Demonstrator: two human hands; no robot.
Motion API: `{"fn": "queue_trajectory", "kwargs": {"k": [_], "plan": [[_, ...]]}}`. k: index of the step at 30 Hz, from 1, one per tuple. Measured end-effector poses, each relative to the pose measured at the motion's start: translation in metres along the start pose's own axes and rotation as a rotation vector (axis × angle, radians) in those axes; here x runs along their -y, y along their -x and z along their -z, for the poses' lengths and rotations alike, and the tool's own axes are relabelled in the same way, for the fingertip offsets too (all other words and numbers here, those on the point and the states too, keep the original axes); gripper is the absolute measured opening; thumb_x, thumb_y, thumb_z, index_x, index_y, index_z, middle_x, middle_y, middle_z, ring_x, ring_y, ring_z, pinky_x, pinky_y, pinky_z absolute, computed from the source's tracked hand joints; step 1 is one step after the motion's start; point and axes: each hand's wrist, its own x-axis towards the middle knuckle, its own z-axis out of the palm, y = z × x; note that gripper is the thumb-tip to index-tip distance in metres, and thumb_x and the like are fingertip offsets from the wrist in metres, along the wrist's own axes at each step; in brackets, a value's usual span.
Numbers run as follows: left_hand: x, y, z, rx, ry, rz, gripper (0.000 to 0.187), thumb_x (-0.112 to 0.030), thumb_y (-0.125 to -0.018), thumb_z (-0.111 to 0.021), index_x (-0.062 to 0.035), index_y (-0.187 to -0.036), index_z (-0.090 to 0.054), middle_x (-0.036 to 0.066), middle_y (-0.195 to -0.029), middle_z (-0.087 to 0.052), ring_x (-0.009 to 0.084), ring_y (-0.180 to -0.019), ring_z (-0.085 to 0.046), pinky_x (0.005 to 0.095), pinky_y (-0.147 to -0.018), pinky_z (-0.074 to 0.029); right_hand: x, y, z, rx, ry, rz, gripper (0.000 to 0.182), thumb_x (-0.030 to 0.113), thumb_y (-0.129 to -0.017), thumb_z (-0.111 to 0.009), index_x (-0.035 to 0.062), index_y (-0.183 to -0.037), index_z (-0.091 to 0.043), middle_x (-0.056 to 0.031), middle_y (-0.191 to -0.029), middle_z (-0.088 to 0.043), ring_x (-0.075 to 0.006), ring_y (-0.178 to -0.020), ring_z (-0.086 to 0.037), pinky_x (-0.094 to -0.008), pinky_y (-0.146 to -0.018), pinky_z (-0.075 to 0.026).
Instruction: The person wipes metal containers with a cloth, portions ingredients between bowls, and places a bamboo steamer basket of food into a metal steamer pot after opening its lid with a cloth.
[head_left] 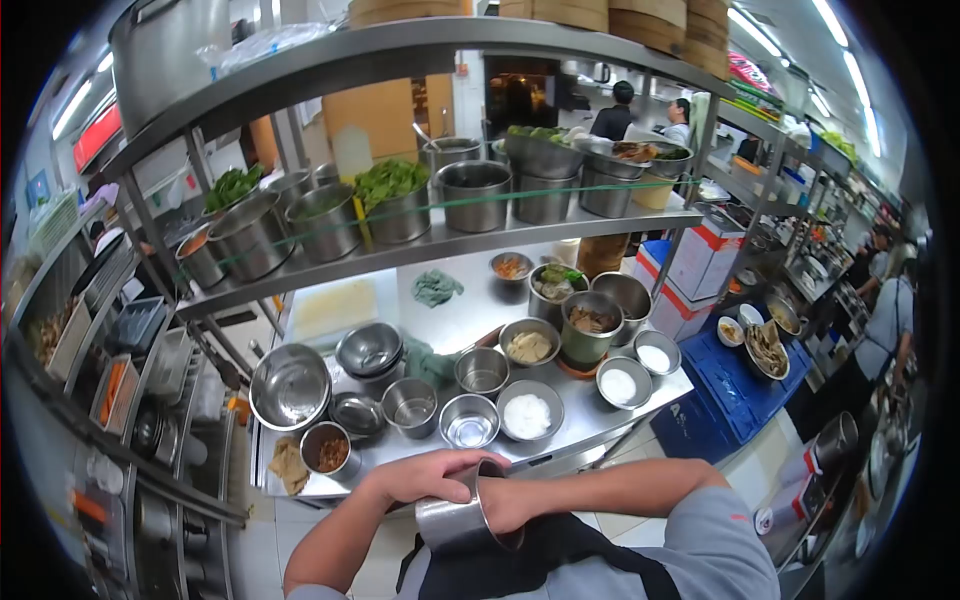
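Bowls (290, 387) crowd the table (462, 325); left hand (432, 476) grasps a pot (450, 522), right hand (508, 503) inside, its hold unseen

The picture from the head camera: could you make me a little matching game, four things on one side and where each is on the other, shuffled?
Things:
1. Left hand
2. Right hand
3. Cutting board
4. Blue box

Places:
A. To the right of the table
B. Reaching inside the tilted pot
C. On the far left part of the table
D. Against the outside of the tilted pot

Right pairs: 1-D, 2-B, 3-C, 4-A
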Motion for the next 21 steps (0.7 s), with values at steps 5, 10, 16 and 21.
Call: {"fn": "queue_trajectory", "kwargs": {"k": [5,10,16,21], "plan": [[0.010,-0.006,0.008,0.095,0.129,-0.035,0.097,-0.059,-0.078,-0.070,0.0014,-0.147,-0.036,0.013,-0.144,-0.046,0.0217,-0.136,-0.041,0.0351,-0.115,-0.027,0.015,0.005,0.003,-0.450,0.766,0.321,0.010,0.008,-0.077,-0.063,0.0033,-0.084,-0.068,-0.0199,-0.078,-0.067,-0.0338,-0.078,-0.067,-0.0431,-0.067,-0.052],[-0.003,-0.014,0.003,0.057,0.089,0.049,0.101,-0.061,-0.077,-0.071,0.0012,-0.148,-0.035,0.013,-0.147,-0.044,0.0212,-0.137,-0.039,0.0351,-0.116,-0.026,0.009,0.021,-0.004,-0.394,0.732,0.096,0.012,0.011,-0.075,-0.063,0.0036,-0.083,-0.067,-0.0176,-0.078,-0.066,-0.0338,-0.072,-0.065,-0.0434,-0.064,-0.051],[-0.001,-0.015,0.011,0.095,-0.060,0.013,0.093,-0.059,-0.081,-0.068,0.0000,-0.147,-0.038,0.011,-0.141,-0.048,0.0183,-0.130,-0.044,0.0318,-0.112,-0.030,0.032,0.067,0.010,-0.059,0.222,0.092,0.023,0.024,-0.095,-0.051,0.0062,-0.088,-0.063,-0.0149,-0.077,-0.065,-0.0318,-0.069,-0.066,-0.0445,-0.061,-0.051],[0.027,-0.022,0.026,0.107,-0.006,0.187,0.103,-0.068,-0.074,-0.072,0.0041,-0.141,-0.044,0.008,-0.136,-0.053,0.0165,-0.125,-0.048,0.0316,-0.109,-0.034,0.004,0.075,0.021,-0.468,1.192,0.177,0.016,0.020,-0.091,-0.054,0.0127,-0.104,-0.058,-0.0086,-0.074,-0.064,-0.0313,-0.060,-0.065,-0.0452,-0.049,-0.050]]}}
